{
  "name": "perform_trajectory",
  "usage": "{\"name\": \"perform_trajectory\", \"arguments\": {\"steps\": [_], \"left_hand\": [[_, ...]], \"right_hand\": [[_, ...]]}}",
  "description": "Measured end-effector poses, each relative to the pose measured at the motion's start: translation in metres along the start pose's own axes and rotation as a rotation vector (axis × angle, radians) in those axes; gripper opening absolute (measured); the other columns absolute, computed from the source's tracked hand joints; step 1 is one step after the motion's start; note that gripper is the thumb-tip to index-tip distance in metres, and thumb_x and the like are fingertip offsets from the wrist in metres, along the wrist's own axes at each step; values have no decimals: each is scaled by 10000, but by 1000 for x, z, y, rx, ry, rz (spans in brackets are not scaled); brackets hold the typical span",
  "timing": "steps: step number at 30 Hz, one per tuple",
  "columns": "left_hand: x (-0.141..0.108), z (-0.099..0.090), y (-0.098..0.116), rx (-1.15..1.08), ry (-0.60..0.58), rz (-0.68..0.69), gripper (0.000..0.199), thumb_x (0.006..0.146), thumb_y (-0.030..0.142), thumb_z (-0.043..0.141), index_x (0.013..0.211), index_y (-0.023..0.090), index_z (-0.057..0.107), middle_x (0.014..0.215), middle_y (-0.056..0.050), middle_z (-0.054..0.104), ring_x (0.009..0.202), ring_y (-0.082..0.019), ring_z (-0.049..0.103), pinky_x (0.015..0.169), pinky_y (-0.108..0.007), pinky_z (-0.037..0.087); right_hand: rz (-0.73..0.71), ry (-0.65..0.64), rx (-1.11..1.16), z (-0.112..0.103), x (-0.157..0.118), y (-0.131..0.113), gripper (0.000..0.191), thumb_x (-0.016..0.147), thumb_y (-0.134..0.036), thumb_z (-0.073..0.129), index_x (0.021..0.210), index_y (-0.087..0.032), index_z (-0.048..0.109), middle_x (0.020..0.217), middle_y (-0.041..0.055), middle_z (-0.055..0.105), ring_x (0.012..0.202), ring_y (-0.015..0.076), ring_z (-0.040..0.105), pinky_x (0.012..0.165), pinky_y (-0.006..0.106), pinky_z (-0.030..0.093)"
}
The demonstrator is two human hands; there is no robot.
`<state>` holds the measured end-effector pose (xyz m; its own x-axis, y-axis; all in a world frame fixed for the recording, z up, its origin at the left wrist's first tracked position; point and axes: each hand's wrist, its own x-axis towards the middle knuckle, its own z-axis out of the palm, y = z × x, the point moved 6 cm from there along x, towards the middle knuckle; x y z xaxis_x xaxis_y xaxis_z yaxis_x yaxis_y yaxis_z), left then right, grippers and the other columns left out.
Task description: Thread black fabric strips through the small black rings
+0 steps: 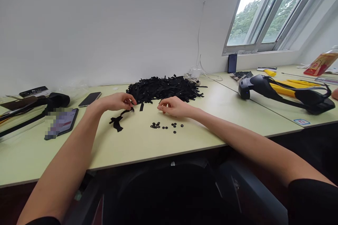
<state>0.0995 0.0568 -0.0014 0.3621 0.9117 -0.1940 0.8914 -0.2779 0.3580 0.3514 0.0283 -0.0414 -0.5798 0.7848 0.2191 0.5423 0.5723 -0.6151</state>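
A wide heap of black fabric strips (163,88) lies against the wall. My left hand (121,101) is at the heap's left front edge, fingers bent down over a small dark piece; whether it grips that piece is unclear. Just below that hand, a few loose black strips (116,123) lie on the table. My right hand (173,107) rests in front of the heap, thumb and fingertips brought together; anything between them is too small to make out. Several small black rings (155,125) are scattered on the table nearer to me, below my right hand.
Two phones (90,99) and a black headset strap (56,102) lie at the left. On the right are a black headset (285,93), yellow items (283,89) and a bottle (320,64). White cables (208,74) run behind the heap.
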Motion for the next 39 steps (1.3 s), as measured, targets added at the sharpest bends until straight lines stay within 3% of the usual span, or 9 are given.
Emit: {"name": "perform_trajectory", "arguments": {"steps": [6,11,15,19,23,28,33,39], "left_hand": [[-6,1,42,-98,183,175,438,817,545,664,1104,231,768,986,-64,767,861,-218,657,720,-303,493],[-5,24,68,-74,130,243,388,877,554,618,974,223,797,783,-35,690,637,-152,517,571,-281,364],[-4,34,79,-84,134,279,412,913,579,584,916,211,770,729,-22,638,594,-133,448,541,-279,302],[-6,38,86,-102,145,321,427,932,596,560,876,203,718,737,-22,635,608,-137,458,541,-276,299],[-5,41,86,-92,121,330,412,924,592,564,865,206,691,716,-14,612,612,-145,471,557,-277,312],[1,42,78,-77,113,337,360,903,544,596,906,204,713,749,-21,646,663,-161,520,594,-275,358],[5,39,71,-46,153,310,330,908,522,607,894,207,701,762,-20,671,685,-164,553,618,-276,388],[-3,32,83,-112,300,368,310,944,489,598,945,201,715,839,-34,720,730,-165,604,677,-288,443]], "right_hand": [[-34,21,26,-1,-2,-6,382,1009,-495,543,1060,-187,763,891,48,728,638,115,531,628,280,376],[-74,54,14,-2,-2,-8,392,1002,-505,554,1067,-178,761,882,45,707,668,120,546,647,276,378],[-107,84,39,-3,-1,-8,380,951,-485,648,1162,-179,724,892,34,713,688,125,562,652,270,396],[-177,130,67,-4,1,-9,284,939,-364,657,1146,-180,721,819,16,680,694,131,559,645,267,401],[-179,155,96,-5,2,-8,225,942,-354,640,1048,-179,733,734,-3,639,647,120,523,618,262,399],[-79,142,268,-5,1,-4,208,924,-341,625,1042,-179,681,851,28,696,601,108,563,527,237,419],[-94,175,167,-11,-3,-10,85,869,-218,628,896,-166,689,729,3,642,621,107,557,583,240,412],[-38,181,118,-10,-1,-6,199,883,-338,701,798,-178,619,671,-8,608,592,117,549,574,258,366]]}}
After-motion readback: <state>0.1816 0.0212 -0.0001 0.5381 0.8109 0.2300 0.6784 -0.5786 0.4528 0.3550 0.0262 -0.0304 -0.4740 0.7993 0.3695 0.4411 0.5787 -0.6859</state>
